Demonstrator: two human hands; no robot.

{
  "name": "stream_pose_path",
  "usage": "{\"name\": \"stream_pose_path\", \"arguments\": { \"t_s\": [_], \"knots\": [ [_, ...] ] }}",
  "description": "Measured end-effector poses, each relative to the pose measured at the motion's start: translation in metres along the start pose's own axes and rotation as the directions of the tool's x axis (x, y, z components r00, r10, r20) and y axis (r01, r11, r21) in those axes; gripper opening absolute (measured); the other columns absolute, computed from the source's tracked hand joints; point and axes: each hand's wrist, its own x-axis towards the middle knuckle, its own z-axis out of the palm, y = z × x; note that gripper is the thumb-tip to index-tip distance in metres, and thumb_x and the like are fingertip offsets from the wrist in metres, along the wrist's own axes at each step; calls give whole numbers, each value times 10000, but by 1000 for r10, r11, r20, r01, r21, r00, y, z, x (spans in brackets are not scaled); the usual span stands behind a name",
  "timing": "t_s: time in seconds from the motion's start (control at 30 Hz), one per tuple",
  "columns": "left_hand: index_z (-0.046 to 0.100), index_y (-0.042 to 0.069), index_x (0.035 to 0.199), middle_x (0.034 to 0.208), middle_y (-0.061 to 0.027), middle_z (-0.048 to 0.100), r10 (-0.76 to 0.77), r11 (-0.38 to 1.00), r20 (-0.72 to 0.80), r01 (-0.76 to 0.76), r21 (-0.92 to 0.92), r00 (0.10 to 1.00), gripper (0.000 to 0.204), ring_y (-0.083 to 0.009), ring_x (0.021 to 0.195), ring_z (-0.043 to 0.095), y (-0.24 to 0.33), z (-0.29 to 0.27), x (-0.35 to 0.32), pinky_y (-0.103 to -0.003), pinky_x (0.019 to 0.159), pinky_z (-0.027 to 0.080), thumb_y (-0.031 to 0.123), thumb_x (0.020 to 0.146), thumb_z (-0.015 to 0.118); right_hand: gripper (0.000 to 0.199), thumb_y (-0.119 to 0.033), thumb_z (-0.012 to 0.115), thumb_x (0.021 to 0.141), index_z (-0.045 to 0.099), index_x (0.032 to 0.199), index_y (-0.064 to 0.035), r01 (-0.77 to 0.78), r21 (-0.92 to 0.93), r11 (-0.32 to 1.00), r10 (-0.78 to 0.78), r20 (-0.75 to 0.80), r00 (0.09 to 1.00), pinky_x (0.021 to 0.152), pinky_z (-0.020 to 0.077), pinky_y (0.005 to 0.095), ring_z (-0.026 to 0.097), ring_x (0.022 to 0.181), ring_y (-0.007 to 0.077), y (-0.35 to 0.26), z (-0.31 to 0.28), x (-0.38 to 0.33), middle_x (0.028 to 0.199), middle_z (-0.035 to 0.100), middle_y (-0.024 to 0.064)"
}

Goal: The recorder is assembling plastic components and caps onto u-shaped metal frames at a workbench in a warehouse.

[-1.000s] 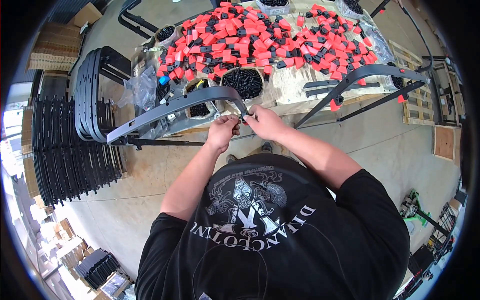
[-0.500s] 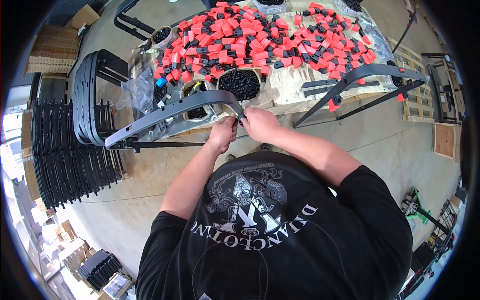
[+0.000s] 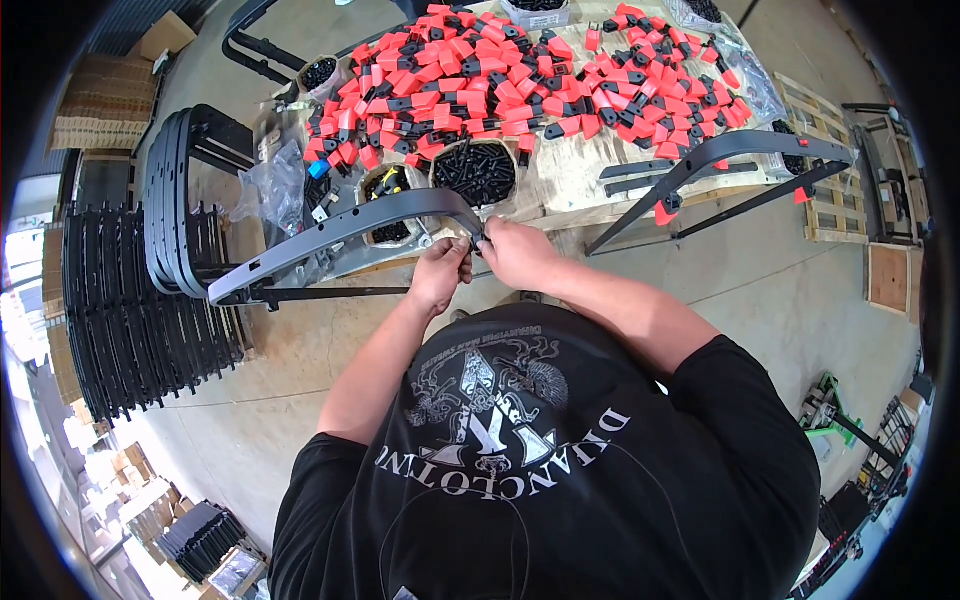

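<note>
A dark grey curved metal frame (image 3: 345, 222) rests along the near edge of the table, its bent corner facing me. My right hand (image 3: 520, 254) is closed around the lower end of that bend. Close beside it, my left hand (image 3: 438, 274) is closed in a pinch at the same end, fingertips almost meeting the right hand's. Whatever small part the left fingers hold is hidden. Just beyond the hands stands an open bag of black plastic parts (image 3: 473, 174). A yellow and black tool (image 3: 390, 182) lies in a smaller bag to its left.
Red and black plastic pieces (image 3: 450, 80) are heaped over the wooden table (image 3: 560, 200). Another metal frame (image 3: 720, 148) leans at the right edge. Several curved frames (image 3: 180, 200) stand at the left, near a stack of black bars (image 3: 140, 310). A pallet (image 3: 825, 165) lies on the right.
Both hands stay at the frame's end. The left fingers have shifted slightly, and the frame's bent end sits a little lower in the picture.
</note>
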Motion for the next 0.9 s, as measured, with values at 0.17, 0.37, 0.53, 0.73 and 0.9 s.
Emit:
{"name": "stream_pose_path", "arguments": {
  "t_s": [0.17,0.37,0.53,0.73,0.9],
  "knots": [
    [481,139,805,631,48,365,-174,981,86,180,-68,981,344,-86,531,341,13,-1,4,-261,475,280,329,1091,461,270,-227,601,958,550,994,36,8,-16,1000,-8,11,1000,771,522,531,665,876,450,0,0,1,922,675,256],
    [403,175,736,591,60,293,-305,946,71,311,-91,950,409,-84,480,240,18,6,4,-266,446,186,382,1088,417,275,-229,587,961,545,1014,38,13,-23,1000,-13,13,1000,753,525,535,671,859,444,0,0,1,897,682,249],
    [379,174,720,583,60,273,-288,943,76,296,-149,955,427,-89,492,245,11,4,7,-268,448,182,388,1087,417,289,-232,572,963,542,1046,43,22,-29,999,-21,10,1000,742,530,540,677,851,440,3,2,2,885,689,244],
    [399,171,712,574,53,290,-320,912,97,335,-237,942,415,-102,480,254,9,1,10,-272,448,207,375,1070,445,287,-236,572,964,540,1037,40,38,-29,999,-39,-13,999,737,530,539,675,842,440,7,6,2,877,687,239],
    [385,177,706,572,51,289,-357,889,131,379,-258,925,421,-101,480,254,10,0,13,-271,443,203,380,1071,440,284,-237,582,961,543,1017,38,45,-17,999,-45,-22,999,737,527,541,673,836,440,7,6,2,871,684,241]
  ]
}}
